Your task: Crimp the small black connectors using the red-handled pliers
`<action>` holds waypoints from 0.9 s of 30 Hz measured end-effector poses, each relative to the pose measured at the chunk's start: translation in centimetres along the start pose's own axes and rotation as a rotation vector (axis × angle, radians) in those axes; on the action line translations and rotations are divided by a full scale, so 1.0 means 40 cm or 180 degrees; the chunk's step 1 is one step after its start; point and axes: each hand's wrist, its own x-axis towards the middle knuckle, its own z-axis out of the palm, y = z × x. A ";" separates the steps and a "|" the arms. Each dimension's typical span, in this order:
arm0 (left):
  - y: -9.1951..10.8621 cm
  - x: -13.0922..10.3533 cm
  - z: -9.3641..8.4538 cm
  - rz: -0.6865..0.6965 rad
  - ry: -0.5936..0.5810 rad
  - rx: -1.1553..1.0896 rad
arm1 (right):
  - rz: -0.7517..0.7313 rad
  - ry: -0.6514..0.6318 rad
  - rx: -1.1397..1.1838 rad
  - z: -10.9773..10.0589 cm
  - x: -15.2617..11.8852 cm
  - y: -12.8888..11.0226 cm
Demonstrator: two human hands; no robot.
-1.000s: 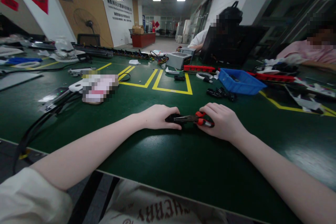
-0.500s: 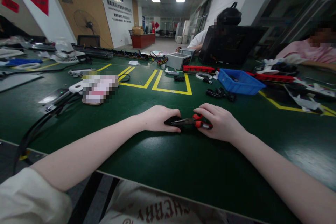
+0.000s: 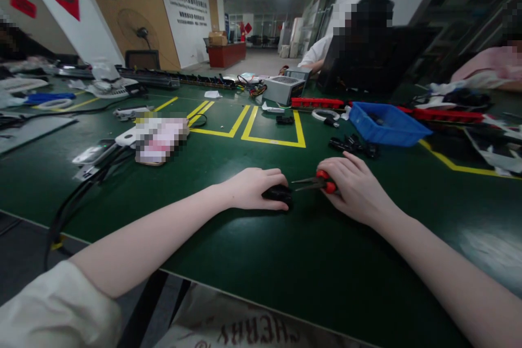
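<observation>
The head view has the cables [image 3: 67,204] at the left, running over the near edge of the table [image 3: 228,261], well apart from the hands; they are best left lying out of the arm's way. To their right, the left hand [image 3: 255,187] is closed round a black part [image 3: 278,193], thumb on the near side and fingers on the far side, down at the tabletop. That low, two-sided pinch looks sound: the table can steady the part, provided the fingertips keep back from its right end, where the tool points. The pliers [image 3: 313,183] lie just right of the part, nose toward it, the two tips parted and seemingly not touching it. Level tips, in line with the part, would bite more squarely than slanted ones. The right hand [image 3: 354,187] is closed on their red handles; how firmly, one cannot tell. A light, even squeeze should guard against slipping or marring the part. The hands are apart from each other, with loose black pieces [image 3: 353,145] and a blue bin [image 3: 391,133] farther off to the right, leaving the wrist room to turn.
</observation>
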 end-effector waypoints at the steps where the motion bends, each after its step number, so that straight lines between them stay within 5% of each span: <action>1: 0.000 0.000 0.001 -0.0001 -0.0002 -0.0049 | 0.0024 -0.0044 0.0068 0.005 -0.004 0.011; 12: 0.017 0.027 0.013 -0.0451 0.0042 -0.0163 | -0.0119 0.0001 0.0375 0.006 -0.020 0.011; 27: 0.041 0.013 0.011 -0.0265 -0.0025 -0.0206 | -0.0232 0.0348 0.0021 -0.007 0.006 -0.031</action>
